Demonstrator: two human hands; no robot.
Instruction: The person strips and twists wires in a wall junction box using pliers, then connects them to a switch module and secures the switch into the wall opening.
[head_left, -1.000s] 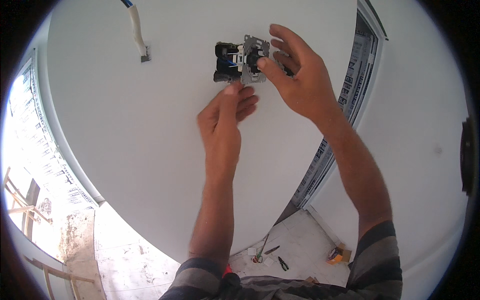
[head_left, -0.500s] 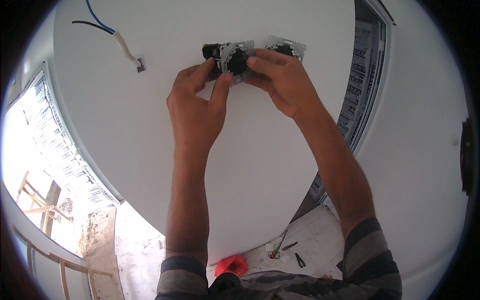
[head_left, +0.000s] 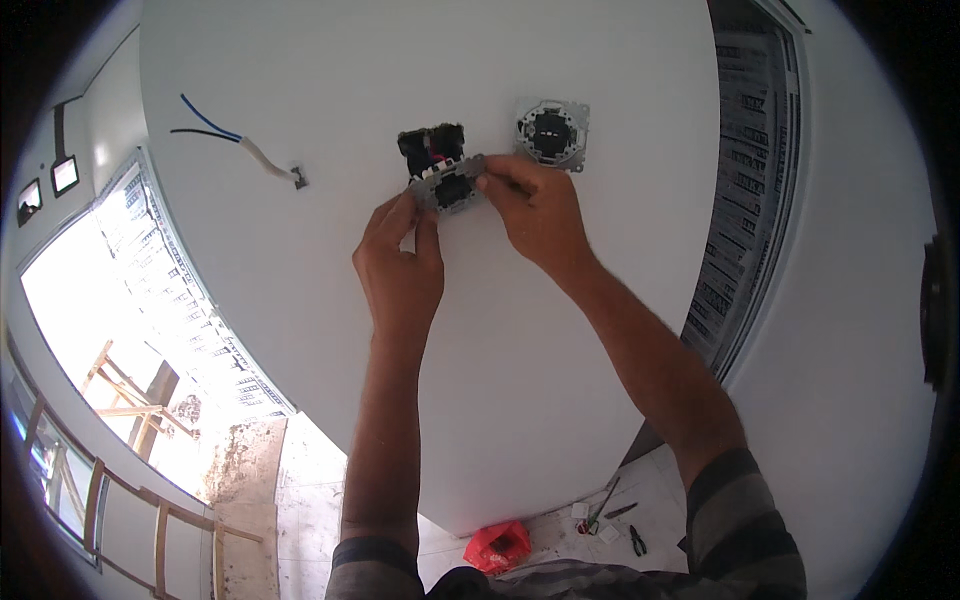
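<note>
Both hands are raised to a white wall (head_left: 300,300), working at a socket insert (head_left: 450,188) held in front of a dark wall box (head_left: 432,146). The left hand (head_left: 400,265) comes up from below, its fingers (head_left: 425,215) together, pinching the insert's lower left edge. The right hand (head_left: 535,215) reaches in from the right, its fingers (head_left: 495,180) clamped on the insert's right end, at the metal frame. The insert sits tilted, its left end lower than its right, just below and partly in front of the box; red shows in the box behind it, but whether that is wire I cannot tell.

Just right of the box and slightly higher, a second insert (head_left: 550,130) is mounted flat in the wall, with a square metal frame and a dark round middle. It is close to the right hand but apart from it.

Well to the left, a white cable (head_left: 265,160) comes out of a small hole in the wall, with a blue and a black wire (head_left: 205,120) splayed from its end.

Far right, a window frame (head_left: 750,200) runs down beside the wall. On the floor (head_left: 660,500) below lie a red bag (head_left: 497,545), pliers (head_left: 637,540) and some small tools. At the lower left a wooden ladder (head_left: 130,385) stands outside in bright light.
</note>
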